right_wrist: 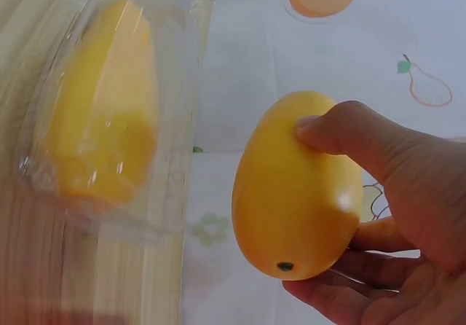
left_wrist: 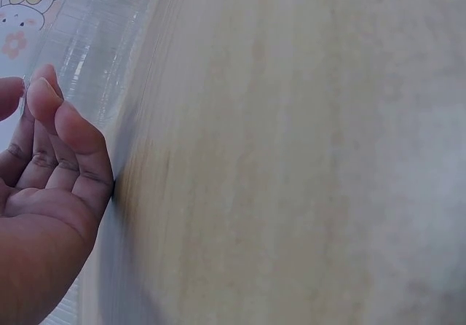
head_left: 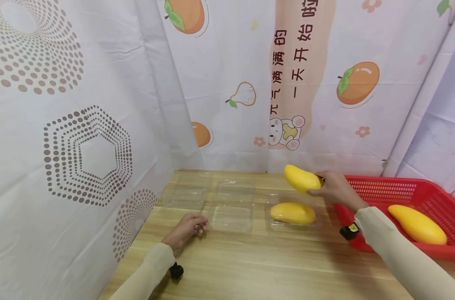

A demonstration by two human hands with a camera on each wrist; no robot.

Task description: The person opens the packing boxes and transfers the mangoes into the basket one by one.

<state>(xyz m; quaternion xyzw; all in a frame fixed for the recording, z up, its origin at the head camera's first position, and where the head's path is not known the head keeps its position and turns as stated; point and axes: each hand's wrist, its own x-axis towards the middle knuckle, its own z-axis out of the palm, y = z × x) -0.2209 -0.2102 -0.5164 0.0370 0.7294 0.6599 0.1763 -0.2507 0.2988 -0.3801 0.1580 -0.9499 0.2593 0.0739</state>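
**Right hand (head_left: 336,189) holds a mango (head_left: 301,179) near the right box (head_left: 274,200)**

The held mango is raised above the table (head_left: 250,262). Its long axis is tilted: one end points left and up, the other goes down right into the hand. Thumb and fingers pinch it; the right wrist view shows a dark spot (right_wrist: 285,266) on its near end. In the right box, the boxed mango (head_left: 292,213) lies lengthwise from left to right. The basket mango (head_left: 416,225) points its narrow end far left, in the red basket (head_left: 392,180). The left hand (head_left: 189,227), fingers loosely bent, holds nothing beside the middle box (head_left: 232,216).
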